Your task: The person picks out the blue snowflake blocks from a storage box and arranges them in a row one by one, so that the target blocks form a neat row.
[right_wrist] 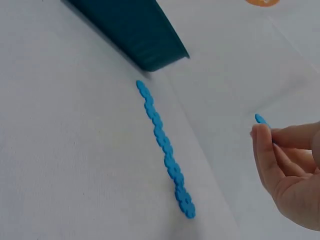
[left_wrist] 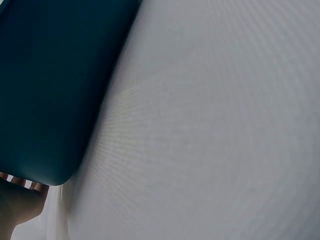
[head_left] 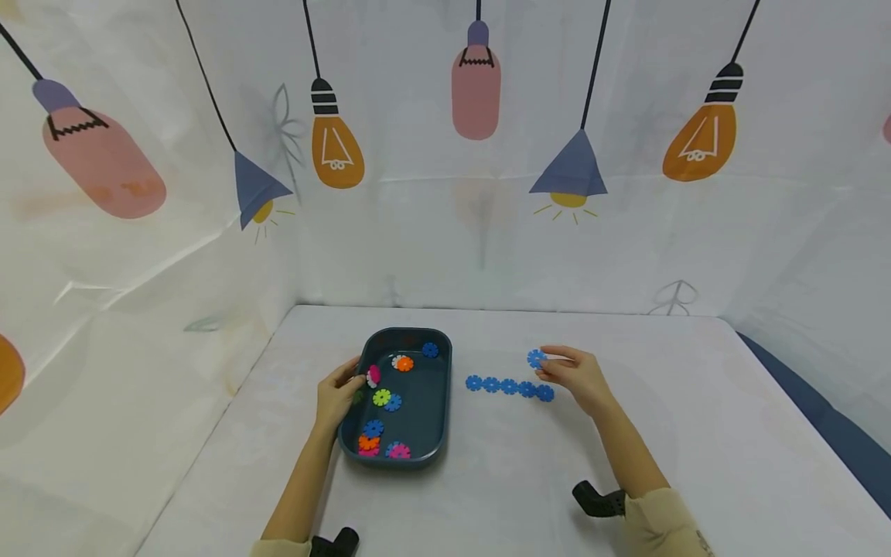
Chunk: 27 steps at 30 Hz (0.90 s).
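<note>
My left hand [head_left: 337,394] grips the left rim of a dark teal tray [head_left: 435,433], thumb over the edge; in the left wrist view the fingers curl at its side. Several coloured snowflake discs lie in the tray, among them an orange disc [head_left: 405,363], a lime disc [head_left: 381,397] and a blue disc [head_left: 430,350]. My right hand [head_left: 576,375] pinches a blue snowflake disc [head_left: 535,357] between thumb and fingers, above the table. Just below it, a row of blue snowflake discs [right_wrist: 165,145] lies joined edge to edge, its left end near the tray.
A white cloth covers the table [head_left: 515,480]. Behind it hangs a pale sheet [head_left: 418,247] printed with lamps and bulbs, and another part of it runs along the left. Black wrist mounts [head_left: 599,500] sit at both sleeves.
</note>
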Available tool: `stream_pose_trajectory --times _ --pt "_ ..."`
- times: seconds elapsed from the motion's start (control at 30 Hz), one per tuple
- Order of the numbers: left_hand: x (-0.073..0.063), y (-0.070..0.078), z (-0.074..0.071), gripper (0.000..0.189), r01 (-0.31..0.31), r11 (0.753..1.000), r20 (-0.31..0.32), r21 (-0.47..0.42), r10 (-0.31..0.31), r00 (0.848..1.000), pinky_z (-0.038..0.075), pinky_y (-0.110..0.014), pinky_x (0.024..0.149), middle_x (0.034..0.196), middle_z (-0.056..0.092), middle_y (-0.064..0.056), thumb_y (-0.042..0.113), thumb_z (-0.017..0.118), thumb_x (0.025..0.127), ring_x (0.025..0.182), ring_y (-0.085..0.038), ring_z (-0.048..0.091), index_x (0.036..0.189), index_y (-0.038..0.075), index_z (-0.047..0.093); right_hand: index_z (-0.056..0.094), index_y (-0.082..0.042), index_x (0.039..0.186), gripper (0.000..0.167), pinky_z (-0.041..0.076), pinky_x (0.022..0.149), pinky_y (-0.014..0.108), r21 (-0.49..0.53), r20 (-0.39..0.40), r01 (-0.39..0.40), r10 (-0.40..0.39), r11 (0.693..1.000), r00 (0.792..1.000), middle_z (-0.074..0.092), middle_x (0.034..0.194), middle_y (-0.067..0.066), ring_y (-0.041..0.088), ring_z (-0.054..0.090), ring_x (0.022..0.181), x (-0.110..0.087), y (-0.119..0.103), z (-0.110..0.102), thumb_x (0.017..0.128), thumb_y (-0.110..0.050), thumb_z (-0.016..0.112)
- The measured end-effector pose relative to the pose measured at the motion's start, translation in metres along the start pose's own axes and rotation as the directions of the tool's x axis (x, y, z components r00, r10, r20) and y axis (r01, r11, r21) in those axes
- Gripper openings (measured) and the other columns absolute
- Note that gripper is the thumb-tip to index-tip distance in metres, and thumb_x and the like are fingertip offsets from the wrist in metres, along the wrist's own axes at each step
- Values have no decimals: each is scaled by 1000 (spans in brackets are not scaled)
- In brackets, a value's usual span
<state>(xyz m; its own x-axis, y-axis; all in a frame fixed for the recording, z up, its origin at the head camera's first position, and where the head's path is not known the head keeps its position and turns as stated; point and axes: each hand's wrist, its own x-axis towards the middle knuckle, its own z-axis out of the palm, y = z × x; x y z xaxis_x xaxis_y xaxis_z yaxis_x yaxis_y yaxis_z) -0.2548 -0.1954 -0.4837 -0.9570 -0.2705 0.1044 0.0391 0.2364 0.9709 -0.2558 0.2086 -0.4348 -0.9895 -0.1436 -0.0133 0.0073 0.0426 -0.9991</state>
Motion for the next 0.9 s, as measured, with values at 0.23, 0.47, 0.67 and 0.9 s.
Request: stream_pose_trajectory --times 0.23,0.47,0.67,0.9 --pt "1 0 -1 41 25 1000 17 -2 -25 1000 41 -11 76 128 55 -23 6 60 89 114 -32 52 128 -1 56 39 18 132 48 51 83 28 -19 -4 -17 17 1000 1000 69 96 7 8 68 83 -11 11 -22 91 -1 57" --pt "0 2 0 41 13 1000 13 -19 -13 1000 42 -10 76 128 55 -25 5 60 89 114 -34 52 128 -3 55 42 23 125 44 53 77 26 13 -53 -61 62 998 997 69 93 3 9 68 79 -17 25 -36 91 1 57" --pt "1 2 0 41 8 1000 6 -24 -8 1000 44 -14 80 128 55 -25 7 60 89 114 -33 53 128 -3 55 46 23 122 40 53 75 25 -61 -109 -117 110 991 988 69 94 5 8 67 76 -22 31 -45 91 0 57" --pt "1 -5 0 39 -43 998 -4 -47 43 999 48 -34 90 123 60 -21 8 62 87 110 -29 57 125 0 59 53 21 116 34 53 67 21 -197 -165 -196 164 961 973 70 91 13 8 66 70 -23 39 -47 91 -3 57"
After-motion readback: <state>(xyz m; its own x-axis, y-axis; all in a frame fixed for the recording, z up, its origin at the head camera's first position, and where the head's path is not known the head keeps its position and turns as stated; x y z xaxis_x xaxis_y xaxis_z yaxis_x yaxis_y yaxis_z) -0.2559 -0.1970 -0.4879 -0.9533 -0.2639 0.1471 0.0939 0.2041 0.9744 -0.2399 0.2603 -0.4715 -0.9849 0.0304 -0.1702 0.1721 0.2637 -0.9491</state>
